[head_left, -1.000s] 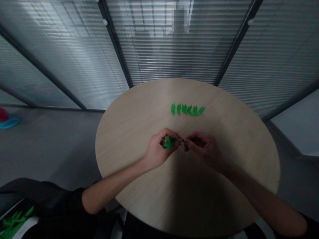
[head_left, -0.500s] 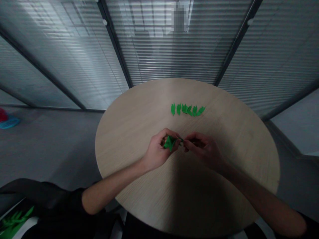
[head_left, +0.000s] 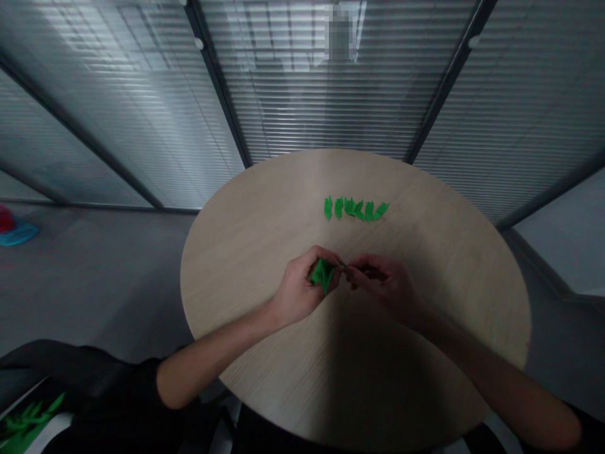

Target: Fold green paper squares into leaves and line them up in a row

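Observation:
My left hand point(head_left: 300, 290) is closed around a folded green paper piece point(head_left: 322, 272), which looks like origami with pointed corners. Its star-like end faces me, beside my left thumb. The fingertips of my right hand point(head_left: 385, 284) pinch a thin dark green end of the piece, close against my left fingertips. Most of that thin end is covered by fingers. Both hands are just above the middle of the round table point(head_left: 236, 252). Beyond them lies a row of several small green folded pieces point(head_left: 359, 209), leaf-like in outline.
Glass partitions with blinds point(head_left: 326, 107) stand behind the table. At the lower left, more green pieces point(head_left: 33, 419) lie in what looks like a container beside me. A red and blue object point(head_left: 16, 233) is on the floor at the far left.
My fingers have shifted slightly around the green paper, and its pointed end has tilted a little downward toward me. The row on the table has stayed put.

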Demonstrator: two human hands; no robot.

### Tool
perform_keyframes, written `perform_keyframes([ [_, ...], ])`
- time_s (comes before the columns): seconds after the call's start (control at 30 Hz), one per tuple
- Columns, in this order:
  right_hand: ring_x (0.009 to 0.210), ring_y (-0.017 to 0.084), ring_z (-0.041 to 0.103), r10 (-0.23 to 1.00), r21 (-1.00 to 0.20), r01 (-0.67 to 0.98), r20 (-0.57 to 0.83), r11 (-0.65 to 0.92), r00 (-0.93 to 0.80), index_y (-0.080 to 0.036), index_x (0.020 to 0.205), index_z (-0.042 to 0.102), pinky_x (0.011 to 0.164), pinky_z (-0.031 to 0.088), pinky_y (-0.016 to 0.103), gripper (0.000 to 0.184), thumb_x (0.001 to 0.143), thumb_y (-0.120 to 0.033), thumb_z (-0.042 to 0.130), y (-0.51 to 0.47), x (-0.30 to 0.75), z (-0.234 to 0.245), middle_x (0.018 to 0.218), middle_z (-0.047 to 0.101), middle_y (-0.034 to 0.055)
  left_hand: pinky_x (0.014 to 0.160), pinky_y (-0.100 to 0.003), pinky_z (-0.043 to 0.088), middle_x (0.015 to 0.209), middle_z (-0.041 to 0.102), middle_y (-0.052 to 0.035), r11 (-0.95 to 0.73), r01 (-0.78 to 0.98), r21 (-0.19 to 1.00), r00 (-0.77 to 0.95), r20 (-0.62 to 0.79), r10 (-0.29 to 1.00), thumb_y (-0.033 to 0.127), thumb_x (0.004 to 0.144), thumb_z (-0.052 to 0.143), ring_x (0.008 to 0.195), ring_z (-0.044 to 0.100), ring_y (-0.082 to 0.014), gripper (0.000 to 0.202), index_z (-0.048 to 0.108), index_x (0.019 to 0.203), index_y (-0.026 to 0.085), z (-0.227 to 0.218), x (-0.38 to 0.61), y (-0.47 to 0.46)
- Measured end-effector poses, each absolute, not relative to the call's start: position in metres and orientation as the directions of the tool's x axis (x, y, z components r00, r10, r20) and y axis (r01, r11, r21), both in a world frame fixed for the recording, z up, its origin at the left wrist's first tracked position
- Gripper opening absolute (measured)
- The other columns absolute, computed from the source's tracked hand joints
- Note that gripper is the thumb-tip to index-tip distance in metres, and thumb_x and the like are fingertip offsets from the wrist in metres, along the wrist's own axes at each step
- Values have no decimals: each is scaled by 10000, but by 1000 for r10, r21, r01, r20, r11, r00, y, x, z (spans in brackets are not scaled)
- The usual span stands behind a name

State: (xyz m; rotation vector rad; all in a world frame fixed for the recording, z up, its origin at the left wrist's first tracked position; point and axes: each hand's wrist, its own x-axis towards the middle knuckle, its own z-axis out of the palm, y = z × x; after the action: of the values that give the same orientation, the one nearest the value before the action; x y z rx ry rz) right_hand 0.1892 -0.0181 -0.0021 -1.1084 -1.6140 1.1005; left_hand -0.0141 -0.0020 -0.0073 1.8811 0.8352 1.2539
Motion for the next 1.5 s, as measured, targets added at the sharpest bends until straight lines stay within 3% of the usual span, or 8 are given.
perform_keyframes([
  [0.27,619,142,694,960,-945,209,213,250,-183,-192,861,692,592,557,235,225,944,-400,676,-17,190,-2,697,696,9,862,-319,601,1149,754,-93,-653,130,746,324,591,739,204,939,727,998,748,-187,209,617,1116,210,-11,-17,-1],
  [0.6,632,147,702,955,-943,218,205,251,-213,-196,907,729,612,583,252,282,956,-472,697,-17,189,-3,740,718,17,876,-320,623,1212,764,-105,-660,137,739,351,587,730,164,922,727,1068,760,-200,235,614,1124,209,-9,-17,-3],
  [1.0,604,128,681,945,-948,213,174,237,-277,-200,978,696,574,579,237,295,987,-491,644,-17,188,-1,774,695,8,1002,-405,612,1375,709,-157,-719,126,684,411,623,665,49,885,662,1237,720,-251,393,584,1234,212,-11,-21,-1],
  [1.3,576,124,663,952,-946,197,212,256,-222,-200,888,660,554,560,227,304,964,-494,679,-21,188,4,702,652,-10,1013,-422,614,1383,698,-185,-756,161,635,428,645,633,147,915,711,1252,713,-266,382,573,1268,199,-8,-21,-2],
  [1.5,577,122,668,944,-938,237,186,253,-272,-193,971,668,545,543,225,349,997,-538,619,-18,189,0,751,673,0,1037,-416,607,1424,672,-193,-765,140,629,443,651,616,121,949,657,1285,695,-259,359,572,1291,191,-8,-21,-2],
])
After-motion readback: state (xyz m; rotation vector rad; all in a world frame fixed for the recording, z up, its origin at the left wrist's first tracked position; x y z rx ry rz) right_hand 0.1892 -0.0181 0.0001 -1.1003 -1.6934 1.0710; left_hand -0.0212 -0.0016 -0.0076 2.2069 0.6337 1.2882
